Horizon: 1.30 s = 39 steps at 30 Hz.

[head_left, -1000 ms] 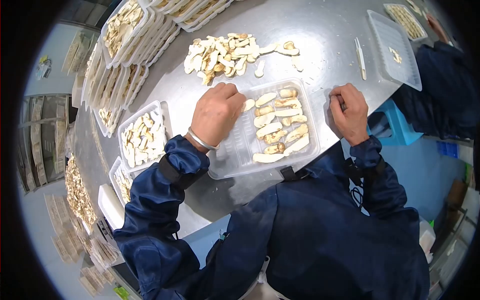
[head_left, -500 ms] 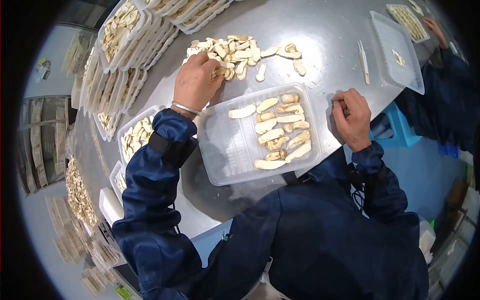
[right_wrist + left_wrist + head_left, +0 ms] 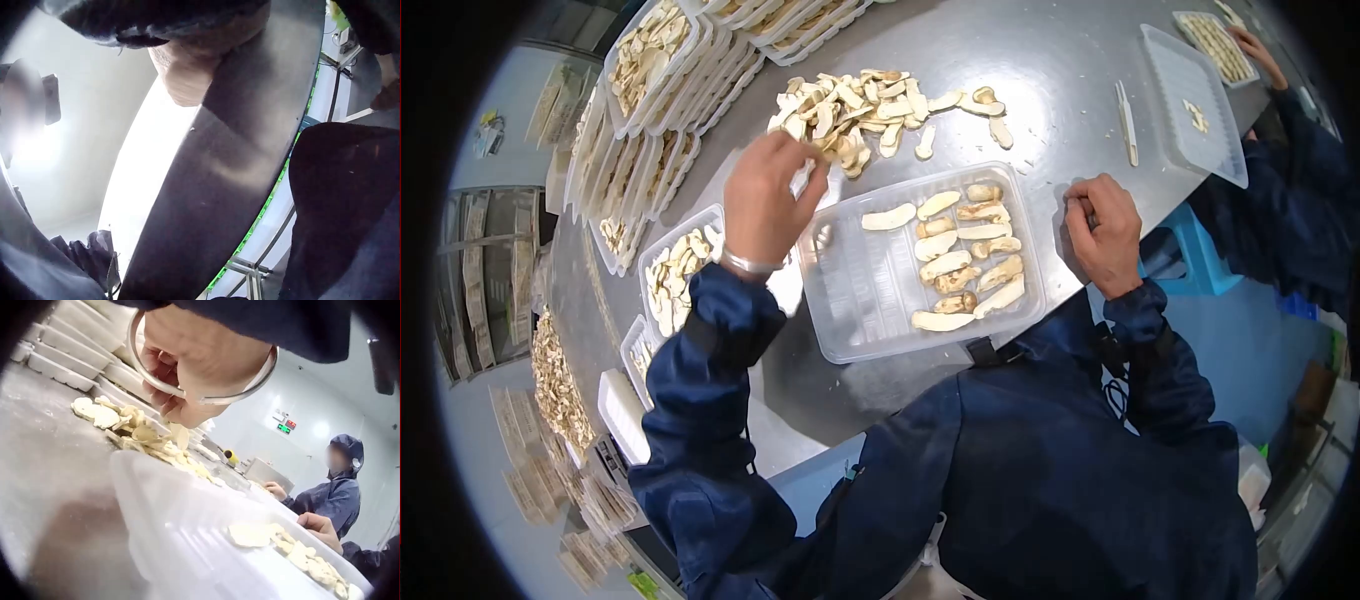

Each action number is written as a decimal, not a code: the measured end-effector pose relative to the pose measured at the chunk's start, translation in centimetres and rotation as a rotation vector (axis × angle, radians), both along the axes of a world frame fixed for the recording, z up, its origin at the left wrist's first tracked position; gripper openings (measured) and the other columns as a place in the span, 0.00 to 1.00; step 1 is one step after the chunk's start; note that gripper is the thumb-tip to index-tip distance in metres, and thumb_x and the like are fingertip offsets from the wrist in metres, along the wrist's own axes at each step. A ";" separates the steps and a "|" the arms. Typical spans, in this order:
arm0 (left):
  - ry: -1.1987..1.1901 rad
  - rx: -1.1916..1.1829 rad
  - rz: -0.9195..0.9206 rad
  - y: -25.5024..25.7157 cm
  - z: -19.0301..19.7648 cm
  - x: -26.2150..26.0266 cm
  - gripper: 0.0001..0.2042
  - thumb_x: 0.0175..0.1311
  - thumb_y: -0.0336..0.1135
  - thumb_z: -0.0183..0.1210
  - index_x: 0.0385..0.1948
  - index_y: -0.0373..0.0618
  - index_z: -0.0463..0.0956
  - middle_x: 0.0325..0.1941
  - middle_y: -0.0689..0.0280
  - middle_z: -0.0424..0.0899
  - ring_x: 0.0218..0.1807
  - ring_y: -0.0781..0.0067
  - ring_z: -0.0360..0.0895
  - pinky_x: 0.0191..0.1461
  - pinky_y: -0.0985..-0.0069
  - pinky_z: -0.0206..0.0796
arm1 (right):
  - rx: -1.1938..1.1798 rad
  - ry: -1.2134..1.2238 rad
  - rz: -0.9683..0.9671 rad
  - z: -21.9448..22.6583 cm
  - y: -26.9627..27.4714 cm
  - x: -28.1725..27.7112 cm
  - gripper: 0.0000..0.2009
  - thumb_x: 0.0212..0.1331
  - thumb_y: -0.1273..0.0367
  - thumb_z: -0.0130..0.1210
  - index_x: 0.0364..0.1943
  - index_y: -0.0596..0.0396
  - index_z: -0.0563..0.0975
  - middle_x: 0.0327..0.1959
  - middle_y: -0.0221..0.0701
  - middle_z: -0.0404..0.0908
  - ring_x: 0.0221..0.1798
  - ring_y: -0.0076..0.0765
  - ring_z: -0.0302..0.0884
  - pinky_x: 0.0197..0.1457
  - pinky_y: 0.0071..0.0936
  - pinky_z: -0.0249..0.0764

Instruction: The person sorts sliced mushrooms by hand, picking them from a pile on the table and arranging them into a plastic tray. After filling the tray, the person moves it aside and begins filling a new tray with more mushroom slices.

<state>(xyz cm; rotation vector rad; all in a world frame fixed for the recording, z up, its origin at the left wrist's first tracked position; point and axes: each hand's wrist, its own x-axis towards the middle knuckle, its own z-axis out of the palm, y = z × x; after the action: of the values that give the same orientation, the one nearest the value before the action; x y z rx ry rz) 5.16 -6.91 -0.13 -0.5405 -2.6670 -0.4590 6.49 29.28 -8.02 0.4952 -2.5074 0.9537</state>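
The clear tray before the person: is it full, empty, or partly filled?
The tray is partly filled: in the head view, mushroom pieces line its right side, while most of its left side shows bare plastic.

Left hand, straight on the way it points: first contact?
Likely the pile of mushroom slices; the left hand points toward it and looks close to its edge, though the depth gap is unclear.
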 end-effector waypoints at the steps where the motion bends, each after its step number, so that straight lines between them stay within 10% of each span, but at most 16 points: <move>1: 0.005 0.029 -0.052 0.5 0.0 1.5 0.06 0.51 0.26 0.66 0.30 0.43 0.79 0.32 0.60 0.76 0.37 0.54 0.76 0.39 0.62 0.68 | 0.004 0.005 -0.002 0.0 0.1 0.0 0.03 0.53 0.77 0.58 0.30 0.56 0.76 0.26 0.33 0.73 0.28 0.41 0.72 0.37 0.36 0.64; 15: -0.056 -0.141 -0.227 2.3 -2.5 5.9 0.11 0.48 0.26 0.66 0.30 0.43 0.72 0.32 0.62 0.70 0.37 0.61 0.73 0.40 0.67 0.66 | 0.006 -0.013 0.002 -0.1 0.1 0.0 0.02 0.54 0.77 0.58 0.30 0.56 0.76 0.26 0.33 0.73 0.28 0.41 0.72 0.37 0.36 0.65; 24: -0.580 0.200 -0.006 2.4 -1.8 6.3 0.15 0.54 0.31 0.68 0.41 0.40 0.75 0.36 0.58 0.78 0.40 0.53 0.79 0.43 0.63 0.73 | 0.008 -0.016 0.004 0.0 0.1 0.0 0.03 0.54 0.77 0.58 0.30 0.56 0.76 0.26 0.34 0.73 0.28 0.42 0.72 0.37 0.37 0.65; 39: -0.388 0.027 -0.104 3.2 -3.0 5.0 0.09 0.55 0.29 0.67 0.35 0.41 0.76 0.31 0.61 0.78 0.33 0.58 0.79 0.37 0.67 0.71 | 0.013 -0.010 0.002 0.0 0.0 0.1 0.03 0.53 0.77 0.58 0.30 0.57 0.76 0.26 0.34 0.73 0.28 0.42 0.72 0.37 0.37 0.65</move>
<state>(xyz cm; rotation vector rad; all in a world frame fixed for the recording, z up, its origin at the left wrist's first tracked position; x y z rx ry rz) 10.17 -3.75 -3.10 -0.6399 -3.0023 -0.6915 6.54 29.30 -8.00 0.4987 -2.5234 0.9437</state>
